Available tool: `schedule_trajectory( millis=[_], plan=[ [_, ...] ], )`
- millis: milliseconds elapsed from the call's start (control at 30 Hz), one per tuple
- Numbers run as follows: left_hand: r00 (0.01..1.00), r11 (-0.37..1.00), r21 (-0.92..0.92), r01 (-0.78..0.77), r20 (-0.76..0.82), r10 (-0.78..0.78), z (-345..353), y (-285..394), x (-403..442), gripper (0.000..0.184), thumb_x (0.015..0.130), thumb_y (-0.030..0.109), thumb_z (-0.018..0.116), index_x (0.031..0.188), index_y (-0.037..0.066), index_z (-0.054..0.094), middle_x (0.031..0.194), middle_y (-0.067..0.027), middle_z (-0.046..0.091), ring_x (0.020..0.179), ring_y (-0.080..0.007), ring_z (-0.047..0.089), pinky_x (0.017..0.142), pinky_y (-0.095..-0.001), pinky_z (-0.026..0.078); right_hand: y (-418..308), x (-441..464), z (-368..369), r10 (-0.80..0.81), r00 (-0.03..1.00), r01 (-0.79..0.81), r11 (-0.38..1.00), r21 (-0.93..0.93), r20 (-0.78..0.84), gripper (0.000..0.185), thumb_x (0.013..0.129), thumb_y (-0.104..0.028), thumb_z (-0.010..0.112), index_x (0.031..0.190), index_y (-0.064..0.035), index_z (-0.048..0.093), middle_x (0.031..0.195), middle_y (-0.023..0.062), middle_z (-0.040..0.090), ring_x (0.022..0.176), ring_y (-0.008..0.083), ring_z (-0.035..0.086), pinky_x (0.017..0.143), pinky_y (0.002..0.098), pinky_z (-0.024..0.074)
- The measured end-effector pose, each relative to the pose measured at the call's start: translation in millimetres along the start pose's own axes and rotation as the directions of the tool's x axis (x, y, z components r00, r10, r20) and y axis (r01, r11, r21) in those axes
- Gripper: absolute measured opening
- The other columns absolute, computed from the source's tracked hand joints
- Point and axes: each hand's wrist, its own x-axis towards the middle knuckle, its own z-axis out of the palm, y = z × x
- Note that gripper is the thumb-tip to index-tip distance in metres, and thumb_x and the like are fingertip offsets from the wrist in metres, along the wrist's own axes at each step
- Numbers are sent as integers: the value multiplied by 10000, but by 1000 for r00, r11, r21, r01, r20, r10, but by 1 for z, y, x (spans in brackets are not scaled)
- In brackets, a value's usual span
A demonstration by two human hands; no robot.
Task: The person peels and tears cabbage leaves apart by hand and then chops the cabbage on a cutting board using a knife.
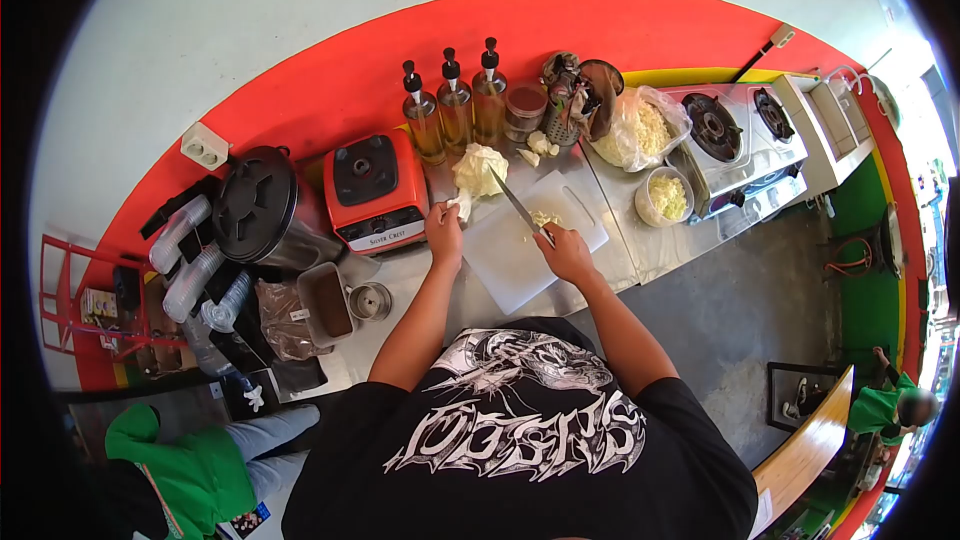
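My right hand [567, 254] is wrapped around the handle of a kitchen knife [518, 202], its blade pointing up and left over a white cutting board [520, 265]. A small heap of shredded cabbage [543, 219] lies on the board near the blade. At the board's upper left sits a pale cut cabbage [480, 171], close to the knife tip. My left hand [443, 227] is closed beside it, pinching a whitish piece of cabbage leaf [461, 204]; its fingertips are partly hidden.
A red blender base [374, 185] stands left of the board, with several oil bottles [457, 115] behind. Right of it are a bag of shredded cabbage [640, 130], a tub [664, 195] and a gas stove [745, 150]. A person in green [190, 470] is at lower left.
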Motion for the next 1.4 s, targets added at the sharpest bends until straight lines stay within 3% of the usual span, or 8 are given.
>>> schedule_trajectory(
  millis=[200, 300, 400, 467, 867, 1000, 1067, 1400],
  plan=[
    [1000, 988, -150, 25, -1, -25, 3, 8, -11, 130, 947, 127, 568, 929, 13, 629, 808, 9, 578, 755, -80, 513, 700, -250, 412, 17, 3, -8, -49, 997, 46, 997, 63, 51, 308, 942, -344, 646, 1032, -51, 685, 793, 234, 688, 788, 454, 661, 711, 522, 520],
    [988, 990, 123, -63, 151, 44, 7, 2, -22, 112, 933, 132, 594, 909, 25, 617, 850, -29, 626, 817, -118, 578, 756, -268, 445, 28, -3, -15, -55, 996, 48, 993, 107, 68, 305, 940, -341, 652, 1015, -47, 679, 780, 233, 683, 778, 455, 659, 702, 525, 514],
    [926, 896, 330, -295, 329, 184, 14, -14, -45, 98, 879, 132, 641, 889, 38, 619, 940, -83, 675, 927, -224, 642, 849, -324, 482, 44, -14, -18, -69, 992, 57, 993, 106, 106, 301, 938, -339, 657, 1001, -45, 672, 764, 230, 677, 770, 456, 656, 695, 525, 509],
    [743, 709, 413, -572, 628, 233, 11, -29, -56, 97, 809, 121, 677, 856, 47, 633, 1029, -116, 685, 1046, -318, 633, 950, -398, 478, 56, -19, -16, -79, 986, 66, 994, 91, 150, 298, 943, -343, 649, 989, -49, 667, 749, 230, 672, 767, 460, 654, 691, 526, 511],
    [882, 537, 731, -422, 468, 56, 19, -13, -94, 216, 810, 238, 741, 729, 71, 631, 870, -69, 668, 993, -266, 611, 891, -422, 421, 93, -20, -12, -177, 951, 175, 984, 30, 253, 299, 965, -323, 620, 1001, -27, 643, 733, 236, 668, 718, 472, 645, 655, 539, 513],
    [960, 704, 671, -234, 272, 61, 29, -19, -102, 211, 812, 221, 770, 790, 53, 644, 925, -100, 667, 985, -289, 602, 879, -413, 438, 93, -10, -16, -156, 960, 172, 984, -54, 232, 288, 965, -334, 606, 991, -48, 626, 739, 237, 674, 733, 466, 659, 661, 555, 520],
    [932, 545, 793, -271, 74, 356, 40, -14, -111, 185, 791, 138, 777, 892, 34, 662, 1009, -137, 659, 1001, -317, 594, 885, -427, 462, 91, -7, -14, -186, 947, 201, 979, -34, 262, 281, 971, -329, 598, 992, -49, 615, 729, 249, 666, 729, 470, 656, 664, 558, 521],
    [949, 573, 756, -315, 236, 210, 36, -25, -114, 286, 783, 66, 750, 1066, 41, 722, 1067, -101, 682, 1049, -320, 605, 938, -385, 502, 54, -16, -7, -267, 875, 346, 928, -135, 404, 296, 988, -359, 568, 1012, -64, 576, 744, 226, 680, 711, 453, 672, 665, 546, 535]
  ],
)
